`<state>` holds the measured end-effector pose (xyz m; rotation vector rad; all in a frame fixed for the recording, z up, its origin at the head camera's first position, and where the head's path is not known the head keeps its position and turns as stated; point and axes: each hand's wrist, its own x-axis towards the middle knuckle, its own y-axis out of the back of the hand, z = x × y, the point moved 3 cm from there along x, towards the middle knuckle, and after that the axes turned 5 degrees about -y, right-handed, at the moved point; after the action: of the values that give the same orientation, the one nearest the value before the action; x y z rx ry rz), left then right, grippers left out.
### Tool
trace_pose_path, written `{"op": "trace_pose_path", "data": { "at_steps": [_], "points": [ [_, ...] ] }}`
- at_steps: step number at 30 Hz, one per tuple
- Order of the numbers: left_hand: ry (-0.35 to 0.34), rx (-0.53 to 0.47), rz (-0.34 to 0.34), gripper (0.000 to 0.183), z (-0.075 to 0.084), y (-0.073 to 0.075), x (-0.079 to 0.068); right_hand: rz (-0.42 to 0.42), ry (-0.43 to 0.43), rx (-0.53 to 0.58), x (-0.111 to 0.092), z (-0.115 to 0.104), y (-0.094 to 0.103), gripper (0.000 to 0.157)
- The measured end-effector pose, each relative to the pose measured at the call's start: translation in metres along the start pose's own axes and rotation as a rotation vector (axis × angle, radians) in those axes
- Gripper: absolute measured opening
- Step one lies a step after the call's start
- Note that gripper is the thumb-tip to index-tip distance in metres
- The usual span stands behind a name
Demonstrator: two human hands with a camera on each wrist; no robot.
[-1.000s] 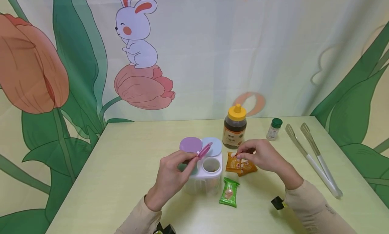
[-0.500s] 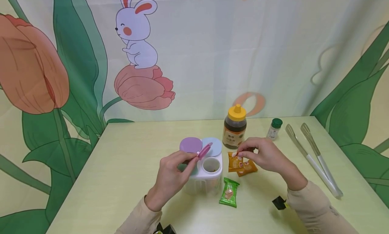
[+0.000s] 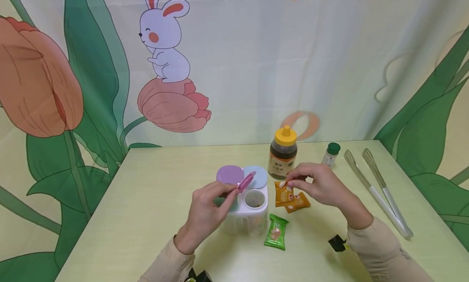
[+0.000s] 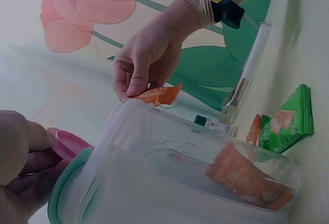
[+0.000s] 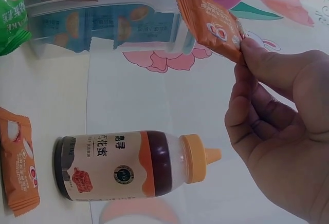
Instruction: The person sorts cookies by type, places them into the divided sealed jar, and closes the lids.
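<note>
My left hand (image 3: 209,210) pinches the raised pink lid (image 3: 247,182) of a clear storage box (image 3: 243,225) with several round compartment openings. The purple lid (image 3: 229,174) and pale blue lid (image 3: 256,176) at its back are down; a green lid (image 4: 67,188) sits by my left fingers. Below the pink lid the round opening (image 3: 254,198) is uncovered. To the right of the box, my right hand (image 3: 322,186) holds an orange snack packet (image 5: 209,23) by one end, thumb against fingers. Through the box wall, an orange packet (image 4: 247,180) and blue packets (image 5: 108,26) show.
On the table lie another orange packet (image 3: 298,202) and a green packet (image 3: 276,233). Behind stands a honey bottle (image 3: 282,162) with a yellow cap, then a small green-capped jar (image 3: 330,154). Long tongs (image 3: 388,200) lie at the right. A printed curtain (image 3: 234,70) hangs behind the table.
My right hand has risen slightly with the orange packet, its forearm shifting a little to the right. The left hand and the pink lid have stayed put.
</note>
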<state>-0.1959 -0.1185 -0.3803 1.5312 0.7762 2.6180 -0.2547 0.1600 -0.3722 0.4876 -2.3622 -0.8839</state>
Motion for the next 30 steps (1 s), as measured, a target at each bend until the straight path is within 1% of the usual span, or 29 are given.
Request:
{"op": "trace_pose_path", "data": {
  "at_steps": [4,12,17,24,30],
  "points": [
    [0.011,-0.001,-0.005,0.009,0.001,0.0,0.0,0.014,0.019,-0.011,0.001,-0.002,0.001,0.01],
    [0.008,0.011,-0.01,0.009,0.002,0.001,0.001,0.039,0.087,-0.02,0.004,-0.008,0.003,0.014],
    [0.011,0.012,-0.012,0.009,0.002,0.0,0.001,0.044,0.088,-0.006,0.005,-0.011,0.003,0.014],
    [0.017,0.015,-0.015,0.009,0.001,0.0,0.001,0.049,0.08,0.015,0.008,-0.013,0.003,0.018],
    [0.015,0.013,-0.015,0.008,0.001,0.0,0.0,0.061,0.088,0.016,0.009,-0.016,0.003,0.017]
  ]
}}
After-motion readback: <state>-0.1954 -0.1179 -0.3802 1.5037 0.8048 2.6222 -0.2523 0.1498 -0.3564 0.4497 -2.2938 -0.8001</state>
